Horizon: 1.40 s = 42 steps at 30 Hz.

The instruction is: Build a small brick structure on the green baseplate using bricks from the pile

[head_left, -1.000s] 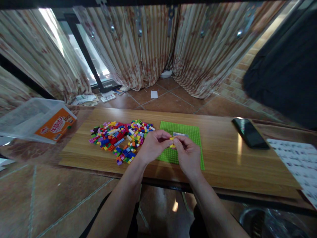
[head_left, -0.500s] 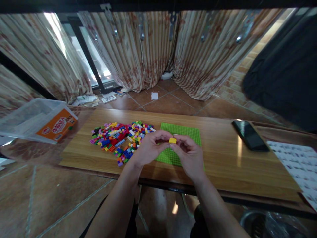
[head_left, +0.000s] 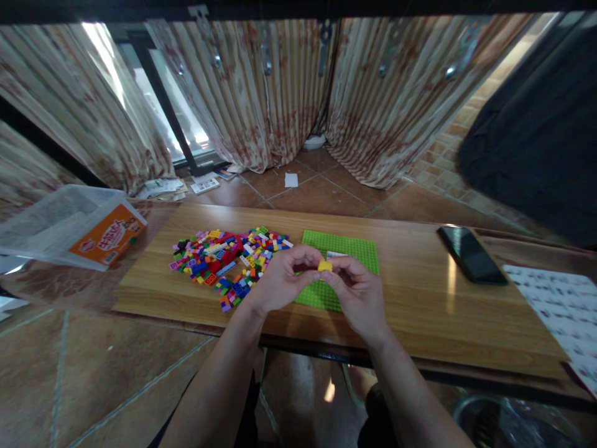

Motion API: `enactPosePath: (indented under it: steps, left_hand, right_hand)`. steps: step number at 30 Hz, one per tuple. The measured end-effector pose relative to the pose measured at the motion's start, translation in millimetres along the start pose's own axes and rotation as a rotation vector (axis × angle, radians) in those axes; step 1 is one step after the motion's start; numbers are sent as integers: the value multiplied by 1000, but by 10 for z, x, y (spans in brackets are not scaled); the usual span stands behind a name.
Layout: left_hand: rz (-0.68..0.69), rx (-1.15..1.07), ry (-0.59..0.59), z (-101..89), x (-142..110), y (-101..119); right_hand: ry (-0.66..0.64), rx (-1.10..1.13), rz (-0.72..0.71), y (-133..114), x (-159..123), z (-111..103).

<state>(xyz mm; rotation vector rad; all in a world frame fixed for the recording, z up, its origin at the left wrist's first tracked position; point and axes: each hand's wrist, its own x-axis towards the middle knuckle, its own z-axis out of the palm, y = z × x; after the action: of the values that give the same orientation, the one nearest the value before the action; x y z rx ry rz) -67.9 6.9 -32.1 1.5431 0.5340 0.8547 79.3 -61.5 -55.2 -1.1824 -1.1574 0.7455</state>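
My left hand (head_left: pixel 280 283) and my right hand (head_left: pixel 361 292) meet above the near half of a green studded baseplate (head_left: pixel 357 247) on a wooden board. Both pinch a small yellow brick (head_left: pixel 325 266) between their fingertips. A grey piece (head_left: pixel 336 254) lies on the baseplate just behind my hands. Left of the baseplate spreads a pile of many small coloured bricks (head_left: pixel 224 258).
A clear plastic box with an orange label (head_left: pixel 74 227) sits at the far left. A black phone (head_left: pixel 471 254) lies on the board's right end, and a printed sheet (head_left: pixel 559 305) beside it. Curtains and a tiled floor lie beyond; a dark shape fills the upper right.
The yellow brick has been turned between my fingertips and now shows as one compact block. My hands stay over the baseplate; the camera tilted slightly.
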Motion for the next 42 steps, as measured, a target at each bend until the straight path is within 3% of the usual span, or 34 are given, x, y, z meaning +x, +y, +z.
enactPosePath:
  steps: [9,19,27,35,38,42]
  left_hand:
    - [7,8,-1,-8,-3,-2]
    - [37,76,100,105,20,-75]
    - [22,-85,16,22,9,-20]
    - [-35,-171,3,-29,41,-41]
    - [-48,-189,51,-64,45,-50]
    - [-38,-215,180,-177,18,-30]
  right_hand:
    - [-15,26,16,6,7,-6]
    - [149,-49,-19,44,-21,47]
    - [-2,63,55,-56,21,-53]
    - [41,247,171,0,34,33]
    - [64,301,203,22,37,65]
    - [56,197,207,70,7,104]
